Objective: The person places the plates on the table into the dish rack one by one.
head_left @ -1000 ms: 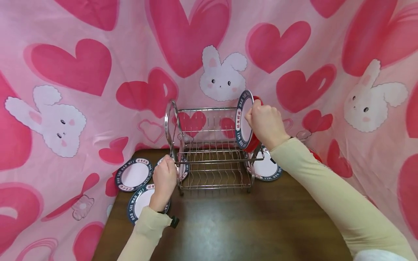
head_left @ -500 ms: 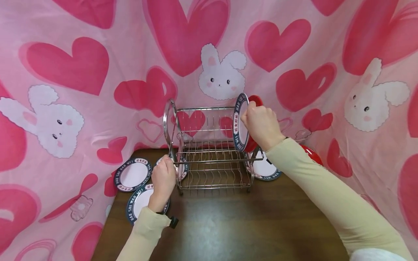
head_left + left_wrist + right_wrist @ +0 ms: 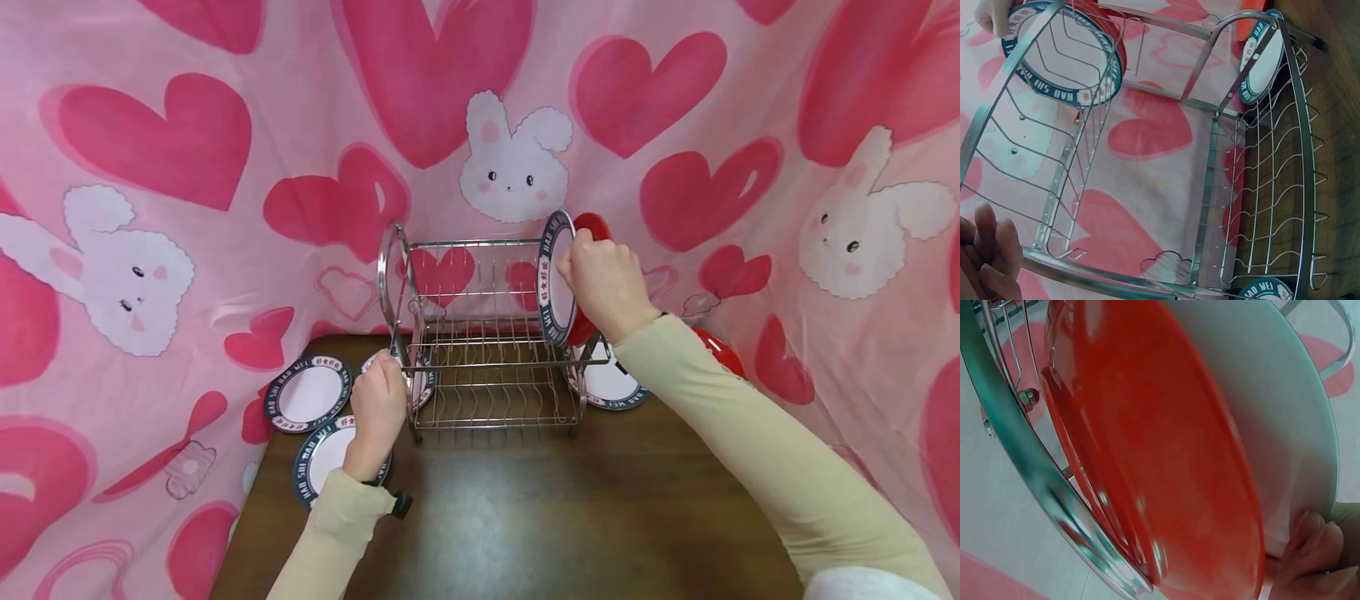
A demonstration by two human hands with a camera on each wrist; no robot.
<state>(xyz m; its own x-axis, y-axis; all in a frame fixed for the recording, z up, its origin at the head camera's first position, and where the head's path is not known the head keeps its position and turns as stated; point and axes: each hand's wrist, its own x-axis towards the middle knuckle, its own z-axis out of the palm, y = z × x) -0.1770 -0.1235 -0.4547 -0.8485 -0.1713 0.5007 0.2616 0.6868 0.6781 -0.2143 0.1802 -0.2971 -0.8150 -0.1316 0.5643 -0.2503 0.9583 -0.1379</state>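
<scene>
Right hand: your right hand (image 3: 607, 287) grips the edge of a patterned plate (image 3: 553, 296) in curled fingers, at the right end of the upper tier.
Held plate: it stands nearly upright, just left of the red dish; you cannot tell whether its lower edge is seated between the wires.
Red dish: the red dish (image 3: 1154, 444) stands at the right end of the metal rack (image 3: 495, 365), apparently already placed.
Left hand: your left hand (image 3: 378, 404) has its fingers curled round the rack's near left corner, seemingly to steady it.
Racked so far: you seem to be early on; only the red dish and the held plate show on the rack, none on its lower tier.
Plates left: four lie flat on the table (image 3: 525, 508): a far left plate (image 3: 307, 393), a near left plate (image 3: 327, 461), one by the rack's left legs (image 3: 423, 385) and one by its right legs (image 3: 606, 382).
Right side: a shiny red object (image 3: 723, 355) is partly hidden beyond your sleeve.
</scene>
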